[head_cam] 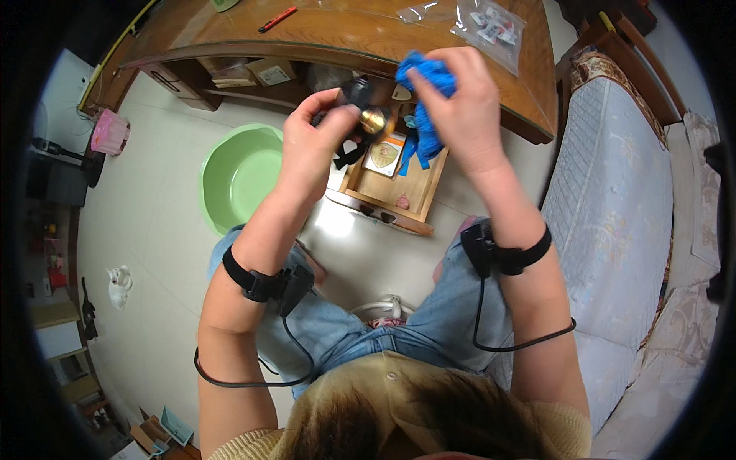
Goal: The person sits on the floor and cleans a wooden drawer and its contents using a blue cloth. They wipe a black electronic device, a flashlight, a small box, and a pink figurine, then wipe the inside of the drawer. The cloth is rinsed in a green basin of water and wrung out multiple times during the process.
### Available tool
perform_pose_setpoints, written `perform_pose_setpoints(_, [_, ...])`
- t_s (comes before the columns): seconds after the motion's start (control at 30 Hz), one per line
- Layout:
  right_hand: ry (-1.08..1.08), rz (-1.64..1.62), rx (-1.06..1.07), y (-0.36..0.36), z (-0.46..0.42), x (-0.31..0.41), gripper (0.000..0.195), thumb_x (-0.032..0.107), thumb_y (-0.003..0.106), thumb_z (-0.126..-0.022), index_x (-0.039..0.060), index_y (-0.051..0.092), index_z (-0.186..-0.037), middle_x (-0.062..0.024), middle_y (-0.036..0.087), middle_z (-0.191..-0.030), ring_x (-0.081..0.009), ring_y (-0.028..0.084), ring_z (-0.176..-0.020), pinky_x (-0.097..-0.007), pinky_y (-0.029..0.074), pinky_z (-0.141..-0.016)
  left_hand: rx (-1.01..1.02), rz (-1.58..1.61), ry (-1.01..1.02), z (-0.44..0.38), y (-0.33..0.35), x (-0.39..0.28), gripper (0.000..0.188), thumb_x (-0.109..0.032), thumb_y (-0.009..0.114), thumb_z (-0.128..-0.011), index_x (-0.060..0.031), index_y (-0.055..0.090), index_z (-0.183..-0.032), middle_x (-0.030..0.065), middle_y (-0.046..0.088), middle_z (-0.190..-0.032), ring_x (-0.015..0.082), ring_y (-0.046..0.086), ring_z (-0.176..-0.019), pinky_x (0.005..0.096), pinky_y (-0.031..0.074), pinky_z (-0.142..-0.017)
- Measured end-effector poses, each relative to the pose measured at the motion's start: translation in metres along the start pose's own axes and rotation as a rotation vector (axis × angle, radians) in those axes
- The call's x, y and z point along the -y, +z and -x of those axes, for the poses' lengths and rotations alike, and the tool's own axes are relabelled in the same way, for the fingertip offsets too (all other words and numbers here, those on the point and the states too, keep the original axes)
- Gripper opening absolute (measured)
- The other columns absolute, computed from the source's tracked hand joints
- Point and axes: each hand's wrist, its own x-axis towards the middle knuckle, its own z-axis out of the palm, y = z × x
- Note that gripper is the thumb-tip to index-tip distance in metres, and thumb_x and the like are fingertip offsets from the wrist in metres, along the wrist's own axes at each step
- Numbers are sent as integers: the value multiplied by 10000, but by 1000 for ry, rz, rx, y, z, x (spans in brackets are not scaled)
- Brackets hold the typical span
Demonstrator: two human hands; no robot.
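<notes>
My left hand (313, 135) grips a black strapped device (356, 92), whose round, shiny gold part faces up; motion blurs it and its exact kind is unclear. A black strap hangs from its underside. Bunched in my right hand (468, 109) is a blue cloth (428, 123), held just to the right of the device and apart from it. Below both hands a wooden drawer (397, 195) is pulled out. Inside it lie a white and orange card or box (384, 156) bearing print, a blue strip (407, 156) and a small pink item (402, 201).
A green plastic basin (215, 184) stands on the floor left of the drawer. The wooden table (351, 26) ahead carries a red pen-like tool (278, 19) and a clear plastic bag (491, 34) of small packets. A cushioned sofa (604, 230) runs along the right.
</notes>
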Motion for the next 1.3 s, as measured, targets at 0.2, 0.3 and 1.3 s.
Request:
perform_pose_setpoints(0.2, [63, -289, 174, -6, 8, 15, 285, 247, 769, -825, 49, 652, -992, -111, 631, -958, -271, 660, -854, -350, 529, -750, -70, 486, -445, -14, -20, 2, 373, -328, 607, -958, 15, 575, -1101, 134, 650, -971, 248, 660, -846, 352, 602, -763])
perform_pose_setpoints(0.3, [-119, -227, 179, 5, 16, 28, 273, 161, 804, -754, 86, 653, -969, -85, 598, -977, -272, 654, -856, -366, 544, -695, 23, 562, -558, -16, -22, 2, 404, -381, 570, -972, 8, 572, -1078, 123, 627, -899, 236, 622, -764, 341, 564, -686])
perform_pose_setpoints(1.3, [-26, -219, -69, -17, -6, 0, 263, 13, 769, -772, 30, 576, -951, -131, 611, -1026, -276, 640, -859, -343, 530, -751, 79, -586, 765, -141, 78, -161, 138, -42, 639, -911, 6, 645, -1041, 31, 648, -812, 88, 585, -705, 259, 484, -638])
